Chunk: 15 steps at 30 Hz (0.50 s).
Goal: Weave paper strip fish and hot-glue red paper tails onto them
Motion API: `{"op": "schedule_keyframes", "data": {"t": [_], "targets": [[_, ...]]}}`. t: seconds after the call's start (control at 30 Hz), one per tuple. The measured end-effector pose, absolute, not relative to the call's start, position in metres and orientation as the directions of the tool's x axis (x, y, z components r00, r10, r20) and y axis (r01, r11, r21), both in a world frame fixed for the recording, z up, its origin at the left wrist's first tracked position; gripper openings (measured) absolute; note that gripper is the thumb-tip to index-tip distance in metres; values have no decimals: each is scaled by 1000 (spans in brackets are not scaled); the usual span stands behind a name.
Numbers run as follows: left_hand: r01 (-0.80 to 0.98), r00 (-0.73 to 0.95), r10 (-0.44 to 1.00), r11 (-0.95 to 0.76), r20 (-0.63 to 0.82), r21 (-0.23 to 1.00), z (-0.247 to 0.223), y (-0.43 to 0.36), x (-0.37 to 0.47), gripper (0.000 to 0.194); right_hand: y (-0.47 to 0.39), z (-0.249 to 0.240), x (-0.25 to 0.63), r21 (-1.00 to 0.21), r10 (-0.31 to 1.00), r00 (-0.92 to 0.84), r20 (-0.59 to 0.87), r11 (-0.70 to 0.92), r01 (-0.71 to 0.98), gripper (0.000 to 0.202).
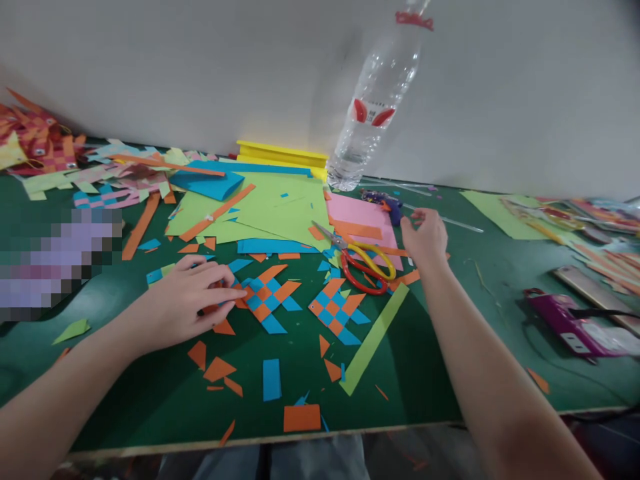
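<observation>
My left hand is bent over a blue and orange woven paper fish, fingers closed at its head end; the gripped part is partly hidden. Beside it lies a second woven paper fish, flat on the table. Part of another blue and green paper piece shows behind my left wrist. My right hand is just right of a small purple-blue glue gun, with its fingers loosely bent and apart. Scissors with red and yellow handles lie between my hands, blades slightly apart.
A tilted water bottle stands by the wall behind green paper sheets. A green strip and orange scraps lie near the front. At right are a magenta device and a phone; paper strips pile up left.
</observation>
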<state>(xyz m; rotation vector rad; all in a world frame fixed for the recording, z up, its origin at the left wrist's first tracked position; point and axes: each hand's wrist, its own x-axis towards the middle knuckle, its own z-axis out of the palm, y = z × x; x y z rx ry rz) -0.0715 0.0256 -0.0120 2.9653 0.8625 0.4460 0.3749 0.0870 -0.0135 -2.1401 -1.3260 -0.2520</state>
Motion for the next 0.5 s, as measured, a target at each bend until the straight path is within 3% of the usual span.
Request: {"op": "schedule_keyframes", "data": {"t": [0.23,0.37,0.5], "targets": [[515,810,520,-852,271,94,-11,26,-70,30,136,-10,385,-257,773,602,201,-552,793,69],[518,812,526,-849,253,104,-10,26,-69,30,156,-15,380,-197,759,627,176,-597,777,85],[523,809,530,-846,254,101,-10,26,-68,30,167,-19,383,-195,745,644,174,-615,764,82]]}}
